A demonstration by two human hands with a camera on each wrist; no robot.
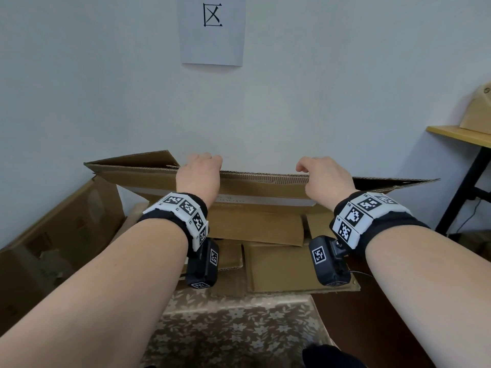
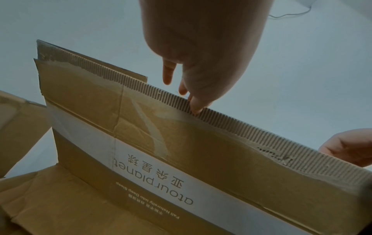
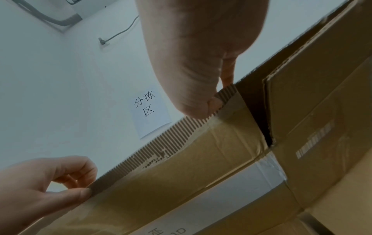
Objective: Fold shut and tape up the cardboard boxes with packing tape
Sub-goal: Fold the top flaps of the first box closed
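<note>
Nearest the person, a table under a brown floral cloth carries flattened pieces of cardboard lying in overlapping layers. Both forearms reach forward over them, each wrist wearing a black band with white coded marker tiles and a small black camera hanging beneath.

Beyond the flat pieces stands the open cardboard box, its far long flap raised so that the corrugated edge runs across the view. The flap carries a white printed band and strips of clear tape. The left hand grips that edge toward its left part, thumb on the near face and fingers curled over the top. The right hand pinches the same edge further right, close to the slit where the long flap meets the right side flap. The two hands are well apart along the edge.

At the left, another brown cardboard box leans beside the table. Behind everything is a pale wall with a sheet of paper bearing a black character. At the far right, a wooden shelf on black legs holds a tan wooden object.
</note>
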